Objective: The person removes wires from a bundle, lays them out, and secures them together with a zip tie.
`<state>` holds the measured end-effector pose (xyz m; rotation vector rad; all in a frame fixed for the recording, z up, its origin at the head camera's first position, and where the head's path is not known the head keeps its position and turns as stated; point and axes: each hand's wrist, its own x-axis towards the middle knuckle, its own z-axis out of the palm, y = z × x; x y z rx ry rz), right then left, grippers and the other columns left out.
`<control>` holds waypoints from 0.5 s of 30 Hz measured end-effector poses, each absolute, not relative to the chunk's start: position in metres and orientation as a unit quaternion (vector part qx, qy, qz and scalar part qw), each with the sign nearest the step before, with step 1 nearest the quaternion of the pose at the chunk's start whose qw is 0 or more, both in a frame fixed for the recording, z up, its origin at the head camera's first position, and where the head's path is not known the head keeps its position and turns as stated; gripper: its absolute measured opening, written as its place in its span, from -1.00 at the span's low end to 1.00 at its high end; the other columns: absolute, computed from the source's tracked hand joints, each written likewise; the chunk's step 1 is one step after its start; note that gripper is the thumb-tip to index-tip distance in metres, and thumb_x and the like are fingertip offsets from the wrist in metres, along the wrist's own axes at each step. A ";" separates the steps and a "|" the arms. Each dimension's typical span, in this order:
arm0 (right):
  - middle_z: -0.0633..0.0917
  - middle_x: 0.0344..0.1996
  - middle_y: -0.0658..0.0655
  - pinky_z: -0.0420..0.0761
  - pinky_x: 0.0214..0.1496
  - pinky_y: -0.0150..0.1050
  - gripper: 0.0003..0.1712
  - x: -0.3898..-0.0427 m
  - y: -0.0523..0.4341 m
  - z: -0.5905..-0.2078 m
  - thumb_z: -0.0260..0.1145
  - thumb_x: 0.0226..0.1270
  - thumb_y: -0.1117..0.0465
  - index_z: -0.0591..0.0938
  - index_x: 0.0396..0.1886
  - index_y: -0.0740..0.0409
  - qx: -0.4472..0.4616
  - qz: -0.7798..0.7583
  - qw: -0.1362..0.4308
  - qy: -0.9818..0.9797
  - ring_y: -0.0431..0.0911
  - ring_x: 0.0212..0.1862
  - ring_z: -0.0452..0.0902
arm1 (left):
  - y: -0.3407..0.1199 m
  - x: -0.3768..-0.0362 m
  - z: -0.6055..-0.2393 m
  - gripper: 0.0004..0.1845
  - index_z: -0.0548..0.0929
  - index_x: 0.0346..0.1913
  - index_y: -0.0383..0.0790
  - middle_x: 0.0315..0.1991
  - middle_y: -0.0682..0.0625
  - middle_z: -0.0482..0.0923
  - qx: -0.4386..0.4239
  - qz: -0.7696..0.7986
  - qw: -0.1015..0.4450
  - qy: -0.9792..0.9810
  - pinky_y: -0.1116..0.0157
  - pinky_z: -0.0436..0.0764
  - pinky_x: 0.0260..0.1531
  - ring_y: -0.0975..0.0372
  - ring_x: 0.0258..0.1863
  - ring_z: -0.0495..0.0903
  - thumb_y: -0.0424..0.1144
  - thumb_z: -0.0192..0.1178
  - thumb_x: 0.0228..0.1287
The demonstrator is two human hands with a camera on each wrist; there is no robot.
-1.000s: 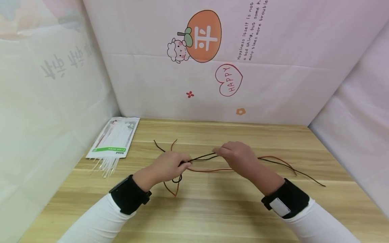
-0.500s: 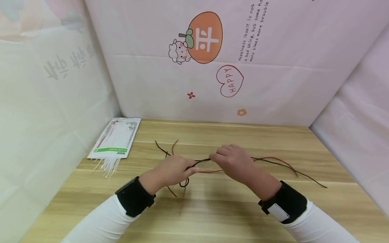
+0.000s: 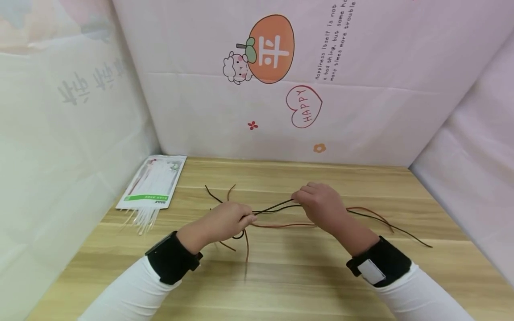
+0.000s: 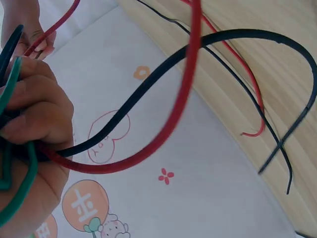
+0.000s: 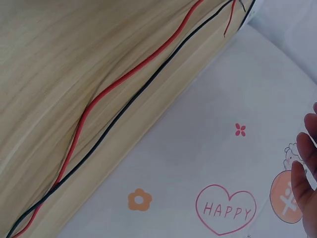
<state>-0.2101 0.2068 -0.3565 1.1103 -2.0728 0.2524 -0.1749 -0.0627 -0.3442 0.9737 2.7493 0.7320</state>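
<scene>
My left hand [image 3: 226,220] grips a bundle of thin wires near the table's middle. In the left wrist view, a black wire [image 4: 143,91], a red wire [image 4: 163,136] and a green-looking strand [image 4: 25,188] come out of its curled fingers. A small dark loop [image 3: 239,235] hangs below this hand. To the right, my right hand [image 3: 321,207] pinches a dark strand [image 3: 275,206] that runs taut and slanting up from the left hand. More black and red wire [image 5: 138,67] lies on the table beneath. Inside the fists, the wires are hidden.
A white packet with a green band [image 3: 150,183] lies at the back left, white cable ties [image 3: 143,219] sticking out of its opening. The wooden table [image 3: 281,285] is bounded by printed white cloth [image 3: 192,111] at the back and both sides.
My right hand first came in close to the left, then drew back to the right and up, stretching the dark strand. My left hand shifted slightly right, then back left.
</scene>
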 end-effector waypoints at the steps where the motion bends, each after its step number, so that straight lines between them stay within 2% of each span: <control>1: 0.68 -0.56 0.01 0.49 -0.53 -0.24 -0.78 -0.210 0.208 -0.357 0.52 -0.09 0.43 0.68 -0.45 0.13 0.435 0.101 0.376 -0.812 -0.09 -0.50 0.54 | -0.063 -0.175 -0.344 -0.68 0.44 -0.51 -0.13 -0.66 0.13 0.14 0.325 0.245 0.069 0.911 0.38 0.27 -0.55 0.33 -0.67 0.17 -0.18 0.01 0.49; 4: 0.67 -0.55 0.00 0.48 -0.53 -0.25 -0.79 -0.210 0.211 -0.358 0.51 -0.05 0.42 0.68 -0.44 0.12 0.434 0.098 0.372 -0.815 -0.10 -0.49 0.54 | -0.066 -0.174 -0.343 -0.67 0.42 -0.53 -0.11 -0.67 0.13 0.14 0.324 0.250 0.079 0.909 0.40 0.24 -0.56 0.34 -0.67 0.16 -0.19 0.05 0.47; 11: 0.68 -0.54 0.03 0.50 -0.56 -0.24 -0.78 -0.211 0.225 -0.358 0.52 -0.10 0.42 0.69 -0.43 0.14 0.398 0.107 0.379 -0.828 -0.10 -0.52 0.51 | -0.072 -0.176 -0.343 -0.63 0.37 -0.58 -0.12 -0.66 0.13 0.13 0.310 0.270 0.092 0.907 0.40 0.21 -0.58 0.33 -0.68 0.14 -0.18 0.07 0.46; 13: 0.68 -0.54 0.03 0.50 -0.56 -0.24 -0.79 -0.212 0.230 -0.358 0.52 -0.08 0.41 0.68 -0.42 0.15 0.395 0.107 0.379 -0.830 -0.10 -0.52 0.51 | -0.074 -0.178 -0.343 -0.66 0.41 -0.56 -0.13 -0.65 0.13 0.16 0.310 0.270 0.086 0.907 0.40 0.23 -0.57 0.33 -0.67 0.16 -0.21 0.09 0.44; 15: 0.68 -0.54 0.05 0.51 -0.56 -0.23 -0.83 -0.213 0.234 -0.358 0.50 -0.03 0.40 0.68 -0.42 0.16 0.392 0.107 0.378 -0.832 -0.09 -0.52 0.52 | -0.077 -0.179 -0.344 -0.73 0.51 -0.52 -0.13 -0.62 0.17 0.29 0.308 0.265 0.072 0.911 0.40 0.29 -0.55 0.35 -0.65 0.23 -0.24 0.13 0.41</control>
